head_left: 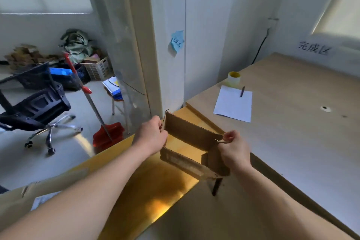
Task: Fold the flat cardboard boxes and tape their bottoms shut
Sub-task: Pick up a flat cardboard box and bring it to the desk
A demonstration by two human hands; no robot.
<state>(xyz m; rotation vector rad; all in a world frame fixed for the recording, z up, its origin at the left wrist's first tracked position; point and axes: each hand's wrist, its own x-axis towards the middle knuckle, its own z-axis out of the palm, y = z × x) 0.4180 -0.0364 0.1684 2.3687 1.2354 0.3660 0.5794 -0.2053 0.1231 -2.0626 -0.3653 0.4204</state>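
In the head view, a cardboard box [187,142] is held up between both hands, above a shiny yellow surface [155,185] and just beside the near edge of a wooden table [302,132]. The box is opened into a hollow rectangle, and the yellow surface is seen through it.

The left end of the box is gripped by the left hand [153,134], with the fingers curled round the upright edge. The right upper corner is pinched by the right hand [233,148]; its fingers are bent closely together. A small pale strip is seen at the fingertips, but what it is cannot be told.

On the table, well apart from the hands, a white sheet of paper [233,104] is laid, and a pen [242,91] rests across its far edge. A roll of tape [233,79] with a yellow core stands just behind the sheet, near the wall. A blue note [177,42] is stuck on the wall.

On the floor at the left, a dark office chair [35,109] and a red dustpan [108,134] with a long handle are seen.
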